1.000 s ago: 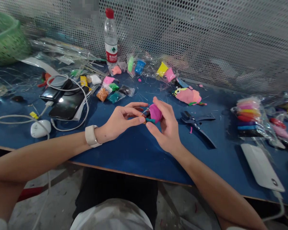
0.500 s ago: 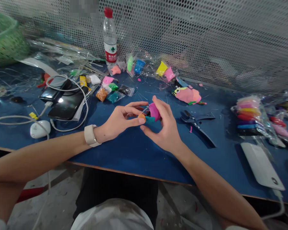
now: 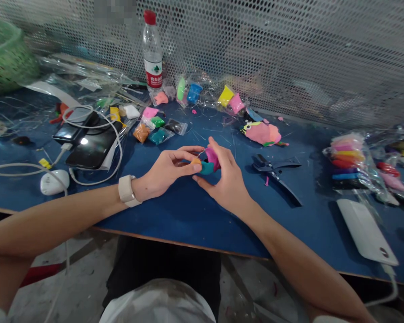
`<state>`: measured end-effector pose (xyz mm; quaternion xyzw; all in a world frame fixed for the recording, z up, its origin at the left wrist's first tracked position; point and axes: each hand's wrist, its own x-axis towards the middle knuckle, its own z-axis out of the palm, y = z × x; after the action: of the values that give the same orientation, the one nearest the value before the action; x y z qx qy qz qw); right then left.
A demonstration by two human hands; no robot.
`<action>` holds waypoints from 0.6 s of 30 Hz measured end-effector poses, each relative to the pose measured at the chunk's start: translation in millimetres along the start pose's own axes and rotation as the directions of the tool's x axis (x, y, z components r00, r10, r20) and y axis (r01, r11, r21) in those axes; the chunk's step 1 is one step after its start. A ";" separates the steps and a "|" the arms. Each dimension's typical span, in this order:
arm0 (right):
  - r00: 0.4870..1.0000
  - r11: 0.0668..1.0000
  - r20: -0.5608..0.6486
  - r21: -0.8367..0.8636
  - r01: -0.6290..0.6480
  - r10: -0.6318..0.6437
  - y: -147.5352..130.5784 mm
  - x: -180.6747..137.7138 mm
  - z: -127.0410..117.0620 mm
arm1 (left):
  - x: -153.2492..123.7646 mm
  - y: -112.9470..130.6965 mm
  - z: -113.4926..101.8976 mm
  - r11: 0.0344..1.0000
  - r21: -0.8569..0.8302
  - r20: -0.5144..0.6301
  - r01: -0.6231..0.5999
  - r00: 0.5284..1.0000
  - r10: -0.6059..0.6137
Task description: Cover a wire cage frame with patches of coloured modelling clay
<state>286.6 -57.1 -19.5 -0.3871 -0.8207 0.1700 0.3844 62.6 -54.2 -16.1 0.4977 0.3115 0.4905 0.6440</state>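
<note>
Above the blue table (image 3: 188, 211), both my hands meet around a small clay figure (image 3: 209, 162) of magenta, teal and orange. My right hand (image 3: 227, 179) wraps its fingers round the magenta and teal body. My left hand (image 3: 170, 169), with a white watch on the wrist, pinches the orange bit at the figure's left end between thumb and forefinger. A finished pink clay fish (image 3: 262, 133) lies on the table just beyond my hands.
Black pliers (image 3: 274, 172) lie right of my hands. Small bags of coloured clay (image 3: 155, 125) sit behind, with a water bottle (image 3: 152, 51), phones (image 3: 87, 146) with white cables at left, a green basket (image 3: 5, 54) far left, clay packs (image 3: 350, 163) and a white power bank (image 3: 366, 233) at right.
Both hands have sunk slightly toward the table. The right hand has turned the figure, so the teal and orange parts now show more and the magenta less.
</note>
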 end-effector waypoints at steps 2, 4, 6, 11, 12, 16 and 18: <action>1.000 1.000 -0.004 -0.005 -0.026 0.026 0.2 0.6 -0.2 | 1.1 -1.4 -1.3 1.000 0.020 -0.007 -0.011 1.000 0.011; 0.998 0.998 -0.019 -0.002 -0.057 0.057 -0.7 0.7 -0.1 | 1.8 -2.7 -2.1 0.998 0.053 -0.009 -0.026 1.000 0.026; 0.997 0.997 -0.037 0.004 -0.073 0.073 -2.6 0.3 0.6 | 2.0 -3.5 -2.3 0.996 0.080 -0.009 -0.040 0.999 0.041; 0.997 0.998 -0.041 0.014 -0.067 0.068 -8.0 -0.7 1.9 | 0.0 0.0 -0.4 0.996 0.088 -0.010 -0.035 0.999 0.036; 0.997 0.998 -0.035 0.013 -0.067 0.067 -8.6 -0.6 1.8 | -0.6 1.5 0.2 0.996 0.083 -0.005 -0.023 1.000 0.023; 0.998 0.998 -0.023 -0.018 -0.055 0.055 -8.5 1.1 -0.7 | -0.9 4.6 0.3 0.998 0.058 0.013 0.024 1.000 -0.025; 0.999 0.998 -0.013 -0.035 -0.047 0.047 -7.2 2.6 -2.7 | 0.5 2.6 -0.8 0.999 0.031 0.003 0.029 1.000 -0.029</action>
<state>284.0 -59.8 -12.3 -0.4141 -0.8118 0.1619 0.3785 61.2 -53.4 -13.8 0.5037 0.3252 0.4753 0.6439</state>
